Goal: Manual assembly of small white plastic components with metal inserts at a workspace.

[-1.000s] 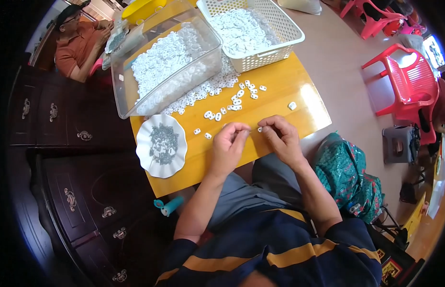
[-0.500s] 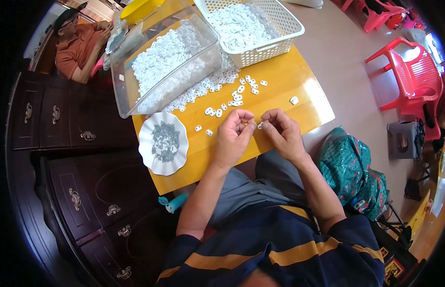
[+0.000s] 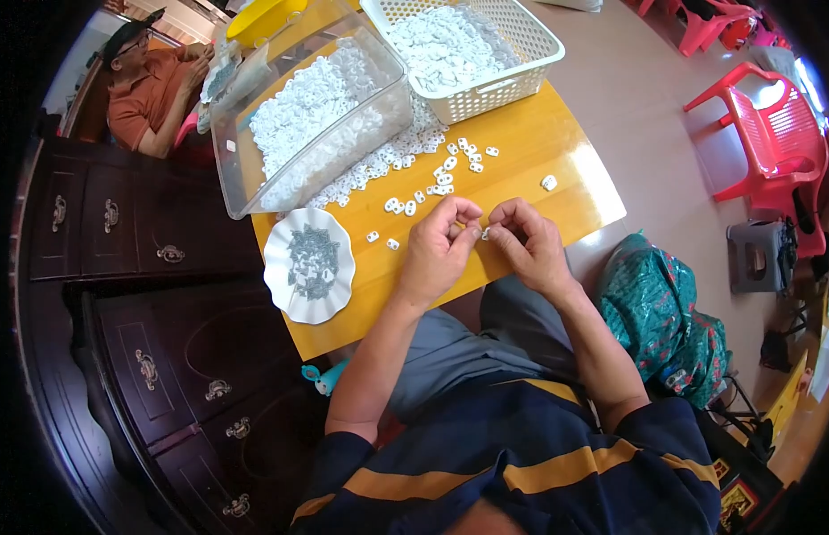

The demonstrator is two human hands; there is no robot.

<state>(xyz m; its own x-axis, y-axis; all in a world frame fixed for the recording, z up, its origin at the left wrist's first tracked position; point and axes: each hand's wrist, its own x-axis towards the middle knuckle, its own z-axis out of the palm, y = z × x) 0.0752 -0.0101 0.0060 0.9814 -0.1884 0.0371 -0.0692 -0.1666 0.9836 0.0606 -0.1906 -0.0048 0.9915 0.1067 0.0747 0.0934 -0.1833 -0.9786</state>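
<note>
Above the near edge of the yellow wooden table (image 3: pixel 521 147), my two hands meet fingertip to fingertip. My right hand (image 3: pixel 532 248) pinches a small white plastic piece (image 3: pixel 486 234) between thumb and forefinger. Beside it, the thumb and forefinger of my left hand (image 3: pixel 439 252) are pressed together; whatever they grip is too small to make out. Loose white pieces with dark holes (image 3: pixel 444 178) lie scattered just beyond my hands. To the left stands a white wavy-rimmed dish (image 3: pixel 277 267) holding many small grey metal bits (image 3: pixel 313 254).
A clear plastic tub (image 3: pixel 239 201) and a white perforated basket (image 3: pixel 499 93), both full of white pieces, occupy the far side. Dark drawers (image 3: pixel 129 223) flank the left. A green bag (image 3: pixel 651 299) and red chair (image 3: pixel 771 134) are rightward. Another person (image 3: pixel 147 102) sits far left.
The whole view has shifted very slightly. Both hands keep nearly the same pinched pose, and the white piece remains in my right fingertips.
</note>
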